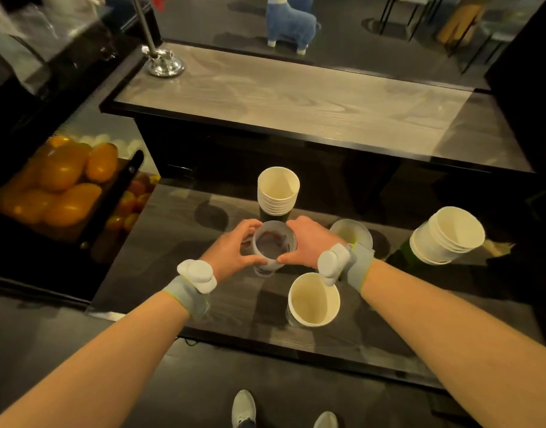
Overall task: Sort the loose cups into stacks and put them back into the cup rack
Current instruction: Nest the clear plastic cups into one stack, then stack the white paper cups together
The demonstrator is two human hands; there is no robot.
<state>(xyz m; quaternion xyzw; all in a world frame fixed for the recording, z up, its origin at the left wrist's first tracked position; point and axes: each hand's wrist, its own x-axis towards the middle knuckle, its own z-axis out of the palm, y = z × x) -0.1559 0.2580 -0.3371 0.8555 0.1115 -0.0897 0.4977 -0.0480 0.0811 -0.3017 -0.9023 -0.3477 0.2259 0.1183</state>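
A clear plastic cup with a printed pattern stands upright in the middle of the dark counter. My left hand and my right hand both grip its rim from either side. Just behind it rises a stack of several paper cups. A single paper cup stands in front of my right hand. Another paper cup is partly hidden behind my right wrist. A tilted stack of wider paper cups stands at the right.
A raised wood-grain bar top runs along the back, with a chrome pole base on its left end. A case of orange and yellow fruit sits to the left. My shoes show on the floor below.
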